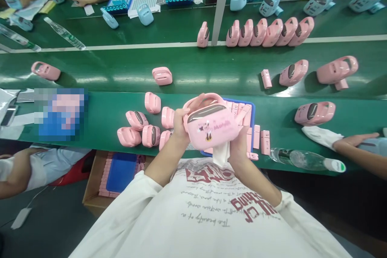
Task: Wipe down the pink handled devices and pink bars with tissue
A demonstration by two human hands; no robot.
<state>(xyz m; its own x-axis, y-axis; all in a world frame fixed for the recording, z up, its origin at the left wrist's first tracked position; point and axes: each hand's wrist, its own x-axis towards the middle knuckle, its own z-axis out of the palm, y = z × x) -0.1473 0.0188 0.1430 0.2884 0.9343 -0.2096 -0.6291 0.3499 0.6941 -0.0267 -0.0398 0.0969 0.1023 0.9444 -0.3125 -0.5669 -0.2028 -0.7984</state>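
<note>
A glossy pink device [211, 129] with a carry handle, a dark window and a cartoon print is held up before my chest. My left hand [180, 123] is closed round its left end, by the handle. Against its lower right side, my right hand [238, 145] is closed with a white cloth [221, 154] hanging from it. The right fingers are partly hidden behind the device. Behind it, a blue tray [253, 117] of small pink blocks is partly covered. More pink devices [151, 135] stand in a cluster to the left.
Pink blocks [265, 142] and a plastic bottle [305, 159] lie right of the tray. Other pink devices [162, 75] sit on the green middle strip and the ledge beyond. A metal post [220, 8] rises ahead. A co-worker's arm [350, 142] reaches in at right. An open carton [93, 185] stands below left.
</note>
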